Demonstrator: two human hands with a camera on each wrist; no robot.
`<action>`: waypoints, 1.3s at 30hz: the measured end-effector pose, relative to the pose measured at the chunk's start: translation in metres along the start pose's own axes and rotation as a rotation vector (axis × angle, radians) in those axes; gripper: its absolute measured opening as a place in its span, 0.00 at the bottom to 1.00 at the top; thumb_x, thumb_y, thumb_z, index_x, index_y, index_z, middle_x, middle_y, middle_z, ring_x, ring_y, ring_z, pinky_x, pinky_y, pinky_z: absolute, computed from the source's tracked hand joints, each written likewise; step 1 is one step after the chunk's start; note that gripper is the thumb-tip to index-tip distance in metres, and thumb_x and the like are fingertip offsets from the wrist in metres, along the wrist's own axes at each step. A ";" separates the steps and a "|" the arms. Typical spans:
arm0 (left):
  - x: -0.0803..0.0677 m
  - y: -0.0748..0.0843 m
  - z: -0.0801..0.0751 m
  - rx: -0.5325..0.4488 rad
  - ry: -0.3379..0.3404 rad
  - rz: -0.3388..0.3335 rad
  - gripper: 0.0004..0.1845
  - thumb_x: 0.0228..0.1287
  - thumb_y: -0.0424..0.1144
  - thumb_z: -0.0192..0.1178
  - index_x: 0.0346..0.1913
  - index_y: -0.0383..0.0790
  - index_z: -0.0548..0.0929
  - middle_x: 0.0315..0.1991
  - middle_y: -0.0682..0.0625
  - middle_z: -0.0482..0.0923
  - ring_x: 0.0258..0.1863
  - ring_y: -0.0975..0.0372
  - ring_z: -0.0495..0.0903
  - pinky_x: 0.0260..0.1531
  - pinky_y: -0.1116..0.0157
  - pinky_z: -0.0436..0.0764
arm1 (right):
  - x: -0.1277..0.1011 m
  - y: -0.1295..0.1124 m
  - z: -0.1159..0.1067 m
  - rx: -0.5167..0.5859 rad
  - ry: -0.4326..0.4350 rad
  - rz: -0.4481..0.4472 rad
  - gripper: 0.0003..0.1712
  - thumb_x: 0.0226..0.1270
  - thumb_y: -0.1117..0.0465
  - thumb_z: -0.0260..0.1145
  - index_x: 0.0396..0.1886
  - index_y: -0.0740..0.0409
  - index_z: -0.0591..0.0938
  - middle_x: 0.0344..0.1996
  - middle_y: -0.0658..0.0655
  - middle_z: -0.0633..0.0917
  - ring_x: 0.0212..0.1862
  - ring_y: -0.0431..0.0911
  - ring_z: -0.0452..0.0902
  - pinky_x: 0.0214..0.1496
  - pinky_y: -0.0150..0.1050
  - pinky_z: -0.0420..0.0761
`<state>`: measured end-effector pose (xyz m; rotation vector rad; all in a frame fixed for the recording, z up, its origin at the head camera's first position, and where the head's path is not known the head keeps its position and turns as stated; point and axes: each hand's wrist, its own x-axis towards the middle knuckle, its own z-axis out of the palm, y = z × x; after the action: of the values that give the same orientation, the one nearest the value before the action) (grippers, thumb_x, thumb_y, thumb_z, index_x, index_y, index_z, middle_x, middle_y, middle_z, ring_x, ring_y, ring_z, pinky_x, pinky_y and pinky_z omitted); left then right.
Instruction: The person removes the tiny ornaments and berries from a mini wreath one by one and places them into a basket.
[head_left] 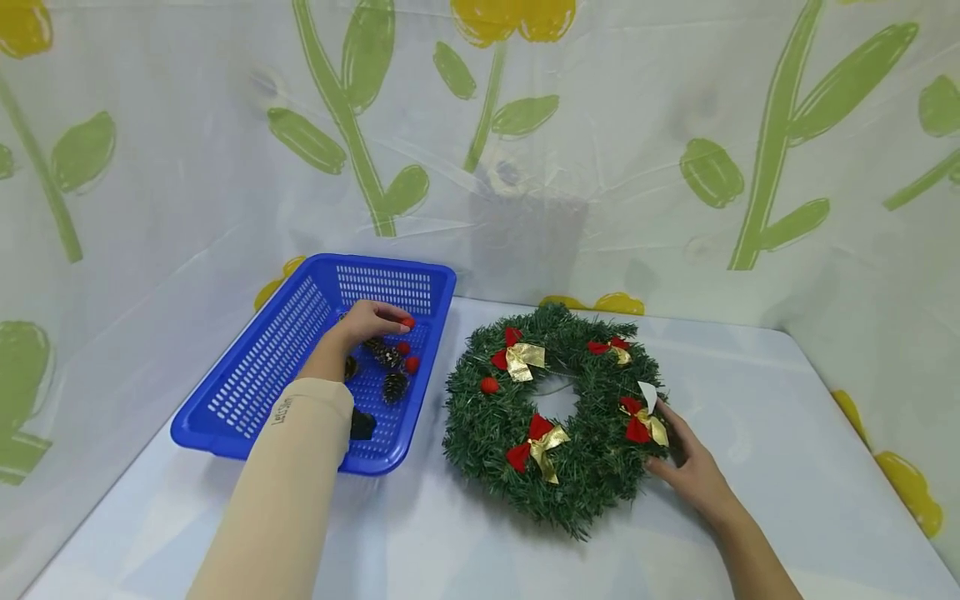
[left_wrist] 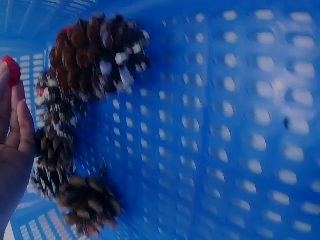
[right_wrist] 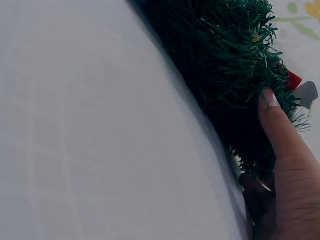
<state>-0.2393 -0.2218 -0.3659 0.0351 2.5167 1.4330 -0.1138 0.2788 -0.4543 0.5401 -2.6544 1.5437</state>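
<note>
Left hand [head_left: 367, 321] reaches into the blue basket [head_left: 247, 375] and pinches a small red berry [head_left: 407, 322] at its fingertips — the berry sits above the basket floor near the far wall, clear of the rest. Pine cones [left_wrist: 97, 55] lie loose just below the hand, with two more berries [head_left: 407, 357] beside them on the perforated floor; the basket keeps these loose pieces together within reach.

Right hand [head_left: 693, 471] rests against the outer right edge of the wreath [head_left: 480, 433], fingers laid along the green needles, apparently steadying it flat on the table [head_left: 787, 433]; the wrist view shows one finger [right_wrist: 277, 122] pressing the needles, not gripping. On the wreath sit four red-and-gold bows [head_left: 538, 442] and one red berry [head_left: 489, 385] — fixed at its left side. Basket and wreath stand side by side, nearly touching.
</note>
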 end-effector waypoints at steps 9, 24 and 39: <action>0.011 -0.003 0.009 0.103 0.045 0.065 0.17 0.59 0.35 0.65 0.49 0.30 0.82 0.48 0.36 0.81 0.49 0.48 0.77 0.54 0.54 0.76 | 0.000 0.000 0.000 -0.015 -0.003 -0.003 0.51 0.59 0.70 0.66 0.76 0.48 0.49 0.70 0.74 0.51 0.64 0.23 0.48 0.58 0.11 0.54; 0.009 -0.004 0.016 0.249 0.029 0.006 0.16 0.61 0.31 0.62 0.51 0.29 0.80 0.48 0.35 0.79 0.48 0.47 0.78 0.54 0.53 0.76 | 0.000 0.000 0.001 0.000 -0.002 -0.026 0.52 0.57 0.72 0.66 0.76 0.51 0.49 0.72 0.71 0.51 0.68 0.30 0.49 0.59 0.12 0.55; 0.008 0.008 0.011 0.051 -0.001 -0.057 0.24 0.63 0.34 0.61 0.60 0.26 0.73 0.58 0.32 0.73 0.59 0.45 0.72 0.61 0.53 0.70 | 0.002 0.000 0.001 0.042 -0.004 -0.061 0.52 0.55 0.74 0.67 0.76 0.55 0.50 0.69 0.78 0.50 0.61 0.15 0.50 0.59 0.12 0.55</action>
<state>-0.2450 -0.2073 -0.3662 -0.0268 2.5314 1.3464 -0.1153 0.2779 -0.4544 0.6203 -2.5876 1.5867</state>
